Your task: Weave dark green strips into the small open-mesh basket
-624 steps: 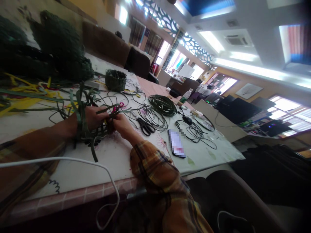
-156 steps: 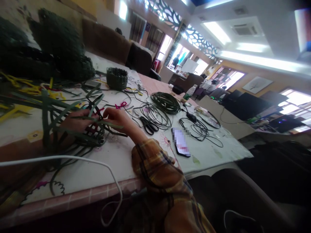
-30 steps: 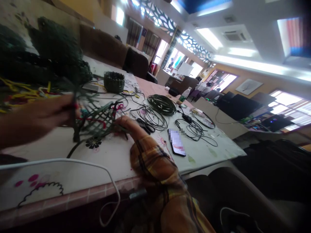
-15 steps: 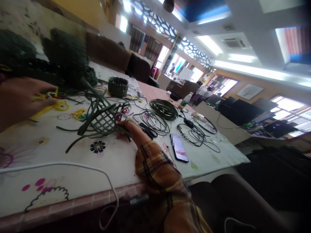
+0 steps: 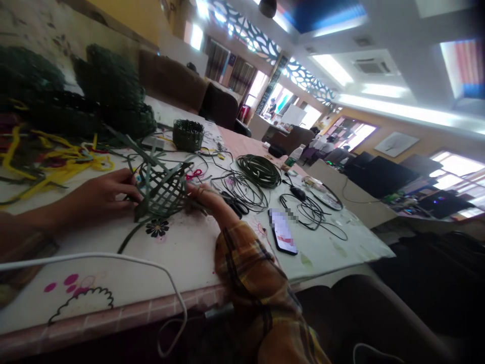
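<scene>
Left hand: I'm seeing the left hand [image 5: 108,194] resting on the table [image 5: 182,253], fingers curled loosely and pinching the near-left edge of the woven green piece [image 5: 161,191].
Right hand: the right hand [image 5: 202,194] is touching the opposite side of the weave, fingers partly bent around its edge, so both hands are bracing it between them.
Woven piece: it's sitting on the flowered tablecloth, tilted up on edge, with loose green strips sticking out above and below it.
Around it: yellow strips [image 5: 56,156] are lying left of the left hand, scissors [image 5: 235,203] and a green wire coil [image 5: 259,169] are sitting just past the right hand, and a phone [image 5: 282,235] is lying nearer the table edge.
Further back: a small finished green basket [image 5: 188,134] is standing well apart.
</scene>
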{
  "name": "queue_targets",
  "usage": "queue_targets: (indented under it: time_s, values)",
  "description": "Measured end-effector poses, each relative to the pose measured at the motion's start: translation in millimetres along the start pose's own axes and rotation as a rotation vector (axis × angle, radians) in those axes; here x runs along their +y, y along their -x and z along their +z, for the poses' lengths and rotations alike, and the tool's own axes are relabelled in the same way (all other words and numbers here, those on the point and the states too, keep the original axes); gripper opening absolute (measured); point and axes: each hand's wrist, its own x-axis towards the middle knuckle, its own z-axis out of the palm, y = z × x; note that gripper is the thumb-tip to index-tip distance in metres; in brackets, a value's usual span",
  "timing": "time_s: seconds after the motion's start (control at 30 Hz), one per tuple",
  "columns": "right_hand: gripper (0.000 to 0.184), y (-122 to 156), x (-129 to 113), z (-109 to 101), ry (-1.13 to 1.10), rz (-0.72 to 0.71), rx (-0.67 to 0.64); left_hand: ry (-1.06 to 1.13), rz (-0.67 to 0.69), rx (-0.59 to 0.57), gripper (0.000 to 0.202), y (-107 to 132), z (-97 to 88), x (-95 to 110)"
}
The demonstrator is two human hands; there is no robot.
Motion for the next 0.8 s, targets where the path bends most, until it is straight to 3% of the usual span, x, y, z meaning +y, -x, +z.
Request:
queue_targets:
  time_s: [0.23,0.3,0.4,0.47,0.57,0.63,0.8]
  values:
    - [0.017,4,-17,-34,-0.025,-0.142,0.320,0.004,-0.261,0.096,0.059,-1,9.0,9]
    - [0.018,16,-21,-32,0.043,-0.374,0.385,0.021,-0.324,0.127,0.065,-1,10.1,6]
    - [0.022,32,-22,-10,0.250,-0.795,0.245,0.057,-0.401,0.175,0.067,-1,11.4,4]
    - [0.021,35,-18,12,0.397,-0.938,0.175,0.108,-0.418,0.167,0.066,0,11.7,3]
    - [0.032,31,-8,38,0.601,-0.911,0.123,0.154,-0.356,0.114,0.062,0,11.1,3]
    - [0.016,26,-2,45,0.650,-0.830,0.128,0.172,-0.277,0.079,0.060,0,10.6,1]
    - [0.032,17,7,36,0.443,-0.707,0.160,0.245,-0.106,0.045,0.055,-2,9.7,-8]
